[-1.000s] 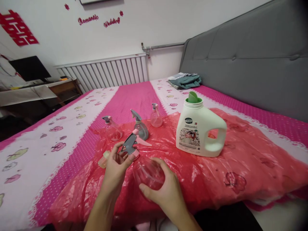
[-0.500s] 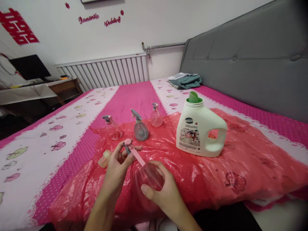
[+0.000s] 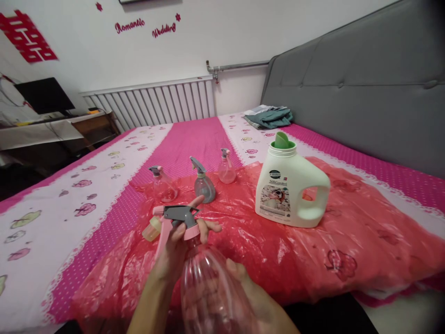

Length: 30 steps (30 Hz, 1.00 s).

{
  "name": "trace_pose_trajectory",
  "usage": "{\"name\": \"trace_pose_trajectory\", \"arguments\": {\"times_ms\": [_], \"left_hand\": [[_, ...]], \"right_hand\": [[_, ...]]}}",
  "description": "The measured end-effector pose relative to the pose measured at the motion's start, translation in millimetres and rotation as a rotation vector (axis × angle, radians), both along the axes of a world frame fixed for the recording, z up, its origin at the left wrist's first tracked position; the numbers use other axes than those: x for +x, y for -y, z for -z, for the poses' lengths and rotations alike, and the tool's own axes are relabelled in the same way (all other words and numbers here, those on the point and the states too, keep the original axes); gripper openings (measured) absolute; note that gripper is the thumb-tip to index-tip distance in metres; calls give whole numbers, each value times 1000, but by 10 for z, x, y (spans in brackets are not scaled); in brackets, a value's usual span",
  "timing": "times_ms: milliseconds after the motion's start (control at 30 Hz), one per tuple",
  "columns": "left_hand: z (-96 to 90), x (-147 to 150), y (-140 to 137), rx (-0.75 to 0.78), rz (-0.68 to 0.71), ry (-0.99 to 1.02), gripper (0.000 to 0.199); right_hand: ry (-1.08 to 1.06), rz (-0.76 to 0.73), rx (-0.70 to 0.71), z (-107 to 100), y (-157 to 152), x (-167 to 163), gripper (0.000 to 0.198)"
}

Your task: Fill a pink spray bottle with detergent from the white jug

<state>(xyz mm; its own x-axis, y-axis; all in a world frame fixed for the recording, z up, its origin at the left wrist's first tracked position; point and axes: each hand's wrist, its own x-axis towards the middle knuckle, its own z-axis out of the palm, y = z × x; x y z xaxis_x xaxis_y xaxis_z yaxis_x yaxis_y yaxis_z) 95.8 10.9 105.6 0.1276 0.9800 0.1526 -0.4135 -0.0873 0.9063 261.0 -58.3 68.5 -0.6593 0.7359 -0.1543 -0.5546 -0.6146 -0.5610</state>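
Observation:
Close in front of me is a clear pink spray bottle (image 3: 208, 287) with a grey and pink spray head (image 3: 181, 214), its nozzle pointing left. My left hand (image 3: 172, 255) has its fingers around the neck and collar under that head. Around the right side and back of the clear body curls my right hand (image 3: 248, 290), its fingers visible through the plastic. Just beyond my left hand lies a small pale yellow translucent cup or cap (image 3: 151, 230).
On a red plastic sheet (image 3: 243, 250) over the bed stand a clear pink sprayer (image 3: 167, 190), a grey sprayer (image 3: 206, 189) and another pink sprayer (image 3: 227, 174). A white detergent jug (image 3: 292, 185) stands right. Folded clothes (image 3: 271, 117) lie farther back near the grey headboard (image 3: 365, 88).
The spray bottle has turned so its head now shows side-on, nozzle left, and its body hangs lower and nearer. My left hand has shifted to the collar; both hands still hold it.

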Motion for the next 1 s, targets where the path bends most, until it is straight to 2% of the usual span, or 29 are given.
{"name": "trace_pose_trajectory", "arguments": {"times_ms": [100,167,300,433,600,700,867,1000], "left_hand": [[-49,87,59,-26,-40,-17,80],[-71,129,90,-36,-101,-20,82],[-66,188,96,-54,-201,-47,73],[-14,194,7,-50,-185,-187,64],[36,115,-114,-24,-370,-421,61],[70,80,-161,-44,-446,-489,52],[261,142,-221,-55,-466,-454,44],[387,213,-245,-31,-440,-384,39]], "right_hand": [[22,-3,-19,-62,-25,-2,79],[72,47,36,-67,-64,-3,84],[142,164,161,30,-83,-41,71],[344,401,339,195,-142,-110,69],[658,609,567,261,-455,-109,70],[794,598,658,257,-661,-112,77],[935,543,666,372,-828,-161,78],[941,485,708,406,-869,-33,102]]}}
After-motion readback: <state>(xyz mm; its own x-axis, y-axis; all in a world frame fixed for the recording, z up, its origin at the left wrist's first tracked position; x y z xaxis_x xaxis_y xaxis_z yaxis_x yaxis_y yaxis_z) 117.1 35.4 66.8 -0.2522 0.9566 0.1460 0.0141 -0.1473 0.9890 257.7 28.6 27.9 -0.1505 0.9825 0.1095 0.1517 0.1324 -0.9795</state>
